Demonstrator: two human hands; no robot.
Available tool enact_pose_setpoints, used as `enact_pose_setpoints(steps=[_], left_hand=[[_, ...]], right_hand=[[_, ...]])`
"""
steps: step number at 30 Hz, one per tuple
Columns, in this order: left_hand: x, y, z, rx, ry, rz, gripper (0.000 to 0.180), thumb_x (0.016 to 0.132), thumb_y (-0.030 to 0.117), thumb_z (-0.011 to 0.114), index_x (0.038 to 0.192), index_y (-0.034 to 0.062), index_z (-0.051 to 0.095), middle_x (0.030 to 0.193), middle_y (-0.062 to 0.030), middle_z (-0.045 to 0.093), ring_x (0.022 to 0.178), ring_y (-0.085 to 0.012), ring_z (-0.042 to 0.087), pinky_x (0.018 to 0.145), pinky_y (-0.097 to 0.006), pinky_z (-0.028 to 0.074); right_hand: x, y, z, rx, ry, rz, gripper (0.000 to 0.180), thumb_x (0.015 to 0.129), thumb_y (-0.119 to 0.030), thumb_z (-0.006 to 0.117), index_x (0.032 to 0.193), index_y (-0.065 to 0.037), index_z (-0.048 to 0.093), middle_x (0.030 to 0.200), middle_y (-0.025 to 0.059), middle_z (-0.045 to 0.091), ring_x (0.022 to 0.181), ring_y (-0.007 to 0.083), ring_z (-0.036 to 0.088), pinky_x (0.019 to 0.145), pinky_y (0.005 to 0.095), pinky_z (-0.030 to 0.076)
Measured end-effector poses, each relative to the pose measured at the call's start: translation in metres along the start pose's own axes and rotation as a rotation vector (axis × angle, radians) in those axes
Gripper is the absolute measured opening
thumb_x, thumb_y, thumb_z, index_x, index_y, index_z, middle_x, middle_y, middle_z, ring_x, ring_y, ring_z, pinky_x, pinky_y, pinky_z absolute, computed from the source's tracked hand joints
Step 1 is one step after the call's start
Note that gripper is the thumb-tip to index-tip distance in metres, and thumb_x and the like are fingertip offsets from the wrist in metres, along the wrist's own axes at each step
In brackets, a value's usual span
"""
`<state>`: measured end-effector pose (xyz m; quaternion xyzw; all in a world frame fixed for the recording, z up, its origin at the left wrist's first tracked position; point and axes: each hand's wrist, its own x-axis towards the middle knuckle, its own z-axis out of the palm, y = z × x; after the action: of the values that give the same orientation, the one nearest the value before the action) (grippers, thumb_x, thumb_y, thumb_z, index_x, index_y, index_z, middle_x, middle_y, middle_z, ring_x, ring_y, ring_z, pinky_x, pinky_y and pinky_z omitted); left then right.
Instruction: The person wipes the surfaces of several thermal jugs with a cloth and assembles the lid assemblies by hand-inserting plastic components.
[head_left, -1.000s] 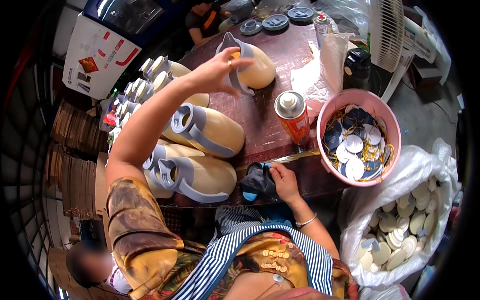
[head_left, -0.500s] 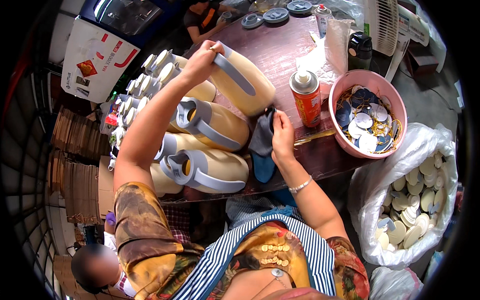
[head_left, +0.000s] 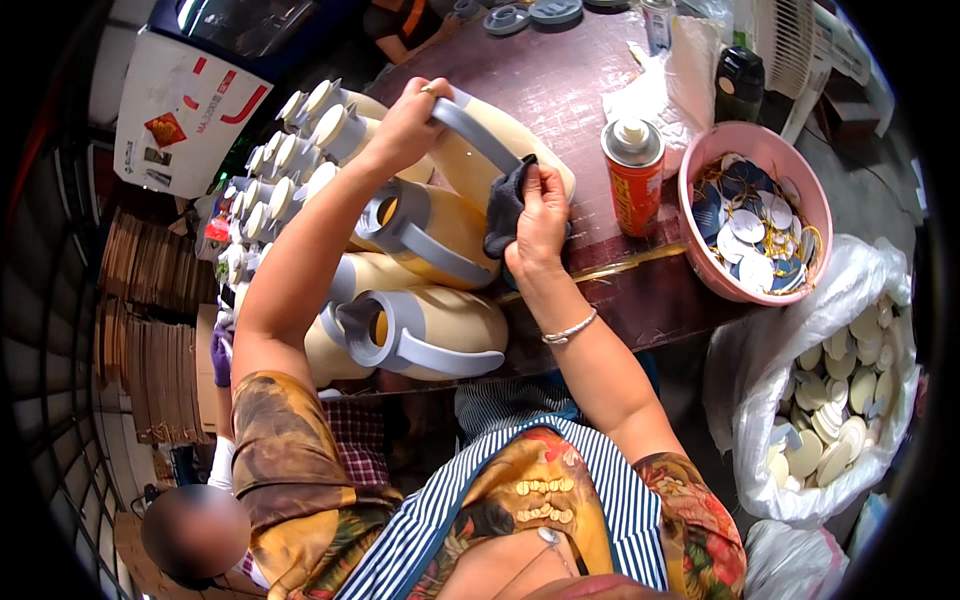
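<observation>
Over the dark red table (head_left: 585, 75), the left hand (head_left: 408, 122) gripped a cream jug (head_left: 528, 135) at the top of its grey handle (head_left: 478, 137); the right hand (head_left: 541, 220) pinched a dark cloth (head_left: 507, 217) against its side. It seemed stiff and slick, the handle probably its surest hold. Similar jugs (head_left: 462, 312) crowded beside it; an orange spray can (head_left: 636, 195) stood rightward.

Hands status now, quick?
Left hand: closed, gripping the beige jug at its top end.
Right hand: closed, holding the dark cloth against the jug.
</observation>
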<state>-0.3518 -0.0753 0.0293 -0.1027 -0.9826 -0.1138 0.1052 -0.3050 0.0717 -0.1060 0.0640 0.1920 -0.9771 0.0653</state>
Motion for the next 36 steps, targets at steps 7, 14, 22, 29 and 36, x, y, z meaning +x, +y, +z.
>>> enact_pose_setpoints(steps=[7,14,22,29,36], left_hand=[[0.004,-0.013,0.003,-0.100,-0.029,0.030,0.014,0.088,0.000,0.063,0.094,0.0034,0.050,0.097,-0.0083,0.047,0.089,-0.0188,0.049,0.083,-0.029,0.042],[-0.008,-0.047,-0.009,-0.429,-0.138,0.089,0.017,0.084,-0.005,0.064,0.095,0.0048,0.056,0.109,-0.0101,0.060,0.102,-0.0201,0.054,0.092,-0.029,0.043],[-0.026,-0.014,-0.016,-0.079,-0.074,0.295,0.022,0.075,-0.011,0.066,0.087,0.0052,0.059,0.137,-0.0122,0.056,0.087,-0.0258,0.062,0.073,-0.027,0.050],[-0.022,-0.005,-0.018,-0.059,-0.084,0.328,0.020,0.076,-0.011,0.065,0.087,0.0044,0.059,0.136,-0.0138,0.056,0.096,-0.0270,0.065,0.076,-0.028,0.053],[-0.026,-0.003,-0.018,-0.029,-0.085,0.321,0.021,0.075,-0.012,0.064,0.087,0.0041,0.060,0.137,-0.0121,0.056,0.098,-0.0271,0.066,0.077,-0.029,0.053]], right_hand=[[-0.008,-0.010,-0.010,0.033,0.073,0.196,0.024,0.104,-0.025,0.049,0.091,-0.008,0.060,0.082,-0.0021,0.061,0.070,0.0070,0.055,0.064,0.0225,0.046],[-0.079,-0.049,-0.102,-0.243,0.198,0.070,0.025,0.103,-0.027,0.050,0.097,-0.005,0.061,0.084,-0.0002,0.062,0.068,0.0076,0.055,0.061,0.0246,0.048],[-0.076,-0.058,-0.113,-0.389,0.082,0.020,0.020,0.103,-0.022,0.052,0.098,-0.005,0.062,0.095,-0.0006,0.066,0.081,0.0054,0.055,0.075,0.0217,0.047],[-0.057,-0.055,-0.112,-0.450,0.229,-0.014,0.024,0.101,-0.027,0.057,0.100,-0.003,0.060,0.087,-0.0026,0.059,0.078,0.0047,0.050,0.073,0.0213,0.043],[-0.016,-0.030,-0.099,-0.591,0.218,-0.005,0.030,0.089,-0.020,0.073,0.100,-0.004,0.051,0.084,0.0006,0.056,0.076,0.0069,0.048,0.069,0.0222,0.042]])
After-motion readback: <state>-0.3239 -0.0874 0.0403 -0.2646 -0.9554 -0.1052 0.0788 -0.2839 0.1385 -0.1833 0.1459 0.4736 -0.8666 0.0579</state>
